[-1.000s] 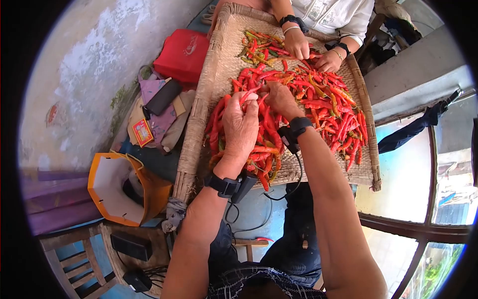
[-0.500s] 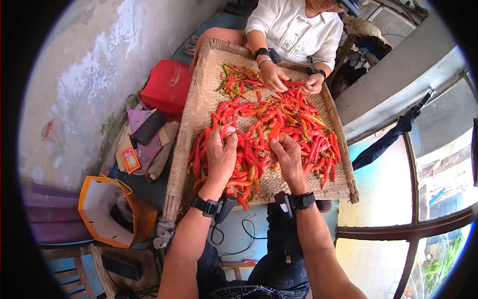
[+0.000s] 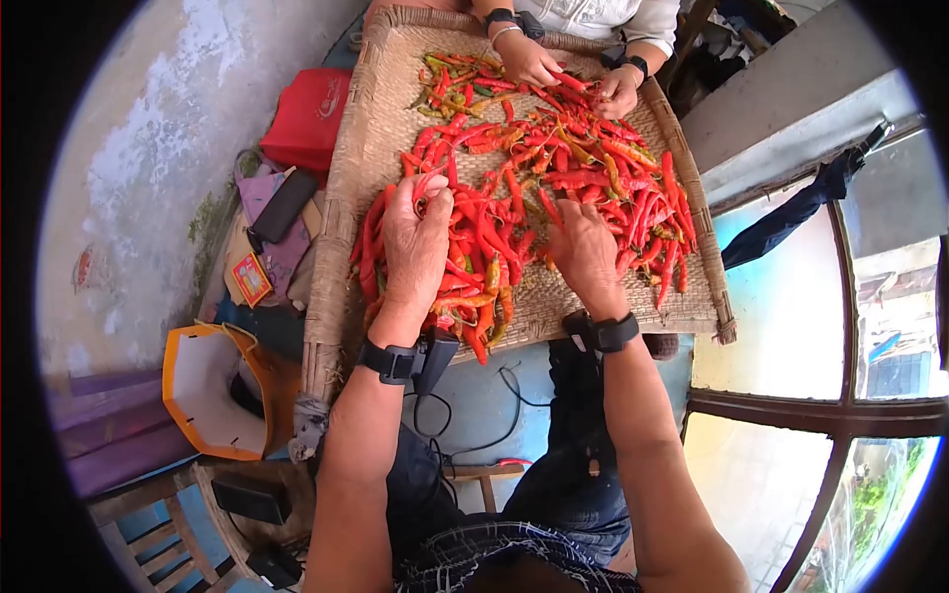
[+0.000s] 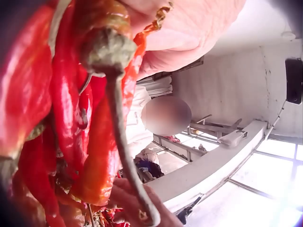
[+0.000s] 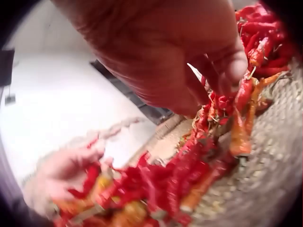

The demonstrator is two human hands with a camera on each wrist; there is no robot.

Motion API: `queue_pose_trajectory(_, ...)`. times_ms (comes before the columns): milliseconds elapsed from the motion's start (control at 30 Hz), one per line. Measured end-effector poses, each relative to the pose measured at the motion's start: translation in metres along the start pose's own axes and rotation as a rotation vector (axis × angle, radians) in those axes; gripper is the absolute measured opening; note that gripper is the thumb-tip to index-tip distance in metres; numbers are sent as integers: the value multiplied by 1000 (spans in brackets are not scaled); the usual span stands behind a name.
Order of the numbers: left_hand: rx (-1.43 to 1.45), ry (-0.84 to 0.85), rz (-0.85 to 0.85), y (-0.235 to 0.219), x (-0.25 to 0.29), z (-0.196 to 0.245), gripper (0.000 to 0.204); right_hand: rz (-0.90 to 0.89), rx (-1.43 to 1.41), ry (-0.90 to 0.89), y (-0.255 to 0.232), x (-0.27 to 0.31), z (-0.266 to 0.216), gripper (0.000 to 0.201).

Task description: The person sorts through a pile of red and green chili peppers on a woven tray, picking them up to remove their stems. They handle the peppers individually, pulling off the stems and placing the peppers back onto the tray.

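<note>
Red chili peppers [image 3: 479,237] lie heaped on a woven tray [image 3: 331,222], some orange or greenish. My left hand [image 3: 415,242] is over the left heap, its curled fingers gripping a red chili pepper [image 3: 428,185]. In the left wrist view, a pepper with a long dry stem [image 4: 113,52] hangs close before the lens beside that hand. My right hand [image 3: 588,257] is low over the middle of the tray, between the two heaps. Its bent fingers pinch a red chili pepper [image 3: 549,207]; the palm hides part of the grip in the right wrist view.
Across the tray another person's hands [image 3: 532,61] handle peppers near a smaller mixed pile [image 3: 450,87]. Left of the tray are a red bag [image 3: 304,117], a dark case [image 3: 284,208] and an orange-edged box [image 3: 213,390]. Windows [image 3: 771,326] stand at the right.
My right hand has moved away from my left hand, and the pepper it held upright half a second ago is gone from there. My left hand stays over the left heap. The head view has shifted.
</note>
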State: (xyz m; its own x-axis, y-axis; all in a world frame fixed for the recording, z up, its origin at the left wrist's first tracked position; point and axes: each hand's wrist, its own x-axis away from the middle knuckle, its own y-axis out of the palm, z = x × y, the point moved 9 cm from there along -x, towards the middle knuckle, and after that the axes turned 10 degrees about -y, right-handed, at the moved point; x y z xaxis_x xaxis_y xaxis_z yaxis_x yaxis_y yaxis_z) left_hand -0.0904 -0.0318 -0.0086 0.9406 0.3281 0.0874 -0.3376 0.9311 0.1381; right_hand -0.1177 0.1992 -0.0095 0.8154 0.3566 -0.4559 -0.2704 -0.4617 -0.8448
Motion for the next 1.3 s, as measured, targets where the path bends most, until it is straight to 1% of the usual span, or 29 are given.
queue_pose_trajectory(33,-6,-12,-5,1,1,0,18,-14,96,4,-1,0,-4,41)
queue_pose_trajectory(67,-11,-22,-8,1,1,0,18,-17,95,4,-1,0,-3,41)
queue_pose_trajectory(133,-14,2,-3,2,-1,-3,18,-149,36,110,15,-1,10,40)
queue_pose_trajectory(167,-18,27,1,2,-2,-3,18,-149,34,110,17,-3,12,40)
queue_pose_trajectory(233,-4,29,-5,2,-2,-2,18,-342,27,185,36,2,19,41)
queue_pose_trajectory(267,11,34,-14,3,-2,-1,18,-344,26,186,35,3,20,41)
queue_pose_trajectory(333,-19,30,-9,1,-2,0,19,-329,-192,204,27,0,13,30)
queue_pose_trajectory(367,-49,25,-5,1,-2,0,19,-332,-190,204,18,-1,10,30)
queue_pose_trajectory(433,-57,27,-3,1,-1,0,19,-102,-550,397,-7,0,17,18)
queue_pose_trajectory(467,-68,33,-3,2,-1,0,19,-102,-548,398,-9,2,17,18)
queue_pose_trajectory(533,-41,45,-9,3,0,0,19,125,-824,301,-27,0,10,14)
queue_pose_trajectory(567,-14,58,-14,3,0,1,19,121,-968,414,-24,7,14,13)
queue_pose_trajectory(600,-12,57,-19,4,1,2,19,124,-965,416,-26,9,15,13)
queue_pose_trajectory(667,-68,-22,-43,7,1,0,19,143,-1144,442,-25,12,15,14)
queue_pose_trajectory(733,-100,-2,-43,8,0,-2,20,161,-1170,413,-29,10,10,13)
queue_pose_trajectory(800,-130,23,-43,11,0,1,21,185,-1289,378,-35,6,0,13)
queue_pose_trajectory(867,-176,33,-117,19,6,8,25,190,-1334,383,-39,3,-10,13)
queue_pose_trajectory(900,-176,36,-117,20,9,11,25,192,-1379,393,-37,4,-15,12)
queue_pose_trajectory(933,-223,116,-181,29,16,20,27,194,-1380,391,-36,5,-19,12)
queue_pose_trajectory(967,-269,200,-245,38,21,28,29,156,-1384,382,-33,5,-26,12)
queue_pose_trajectory(1000,-449,396,-250,42,24,32,40,120,-1385,366,-31,3,-33,12)
queue_pose_trajectory(1033,-447,354,-279,45,25,28,44,54,-1245,317,-31,2,-38,12)
queue_pose_trajectory(1067,-440,322,-305,48,28,26,48,-18,-1243,301,-25,3,-41,12)
queue_pose_trajectory(1100,-415,333,-312,49,29,27,53,-41,-1172,279,-26,2,-48,11)
queue_pose_trajectory(1133,-365,302,-336,50,30,31,53,-62,-1101,260,-25,1,-54,11)
queue_pose_trajectory(1200,-290,108,-409,49,27,21,50,9,-819,61,-31,-3,-64,10)
queue_pose_trajectory(1233,-282,132,-403,49,28,26,50,-9,-725,49,-40,-6,-74,11)
queue_pose_trajectory(1267,-153,43,-434,49,29,23,48,82,-545,-118,-45,-5,-78,13)
queue_pose_trajectory(1300,-25,-48,-464,49,30,19,46,64,-542,-114,-45,-5,-81,14)
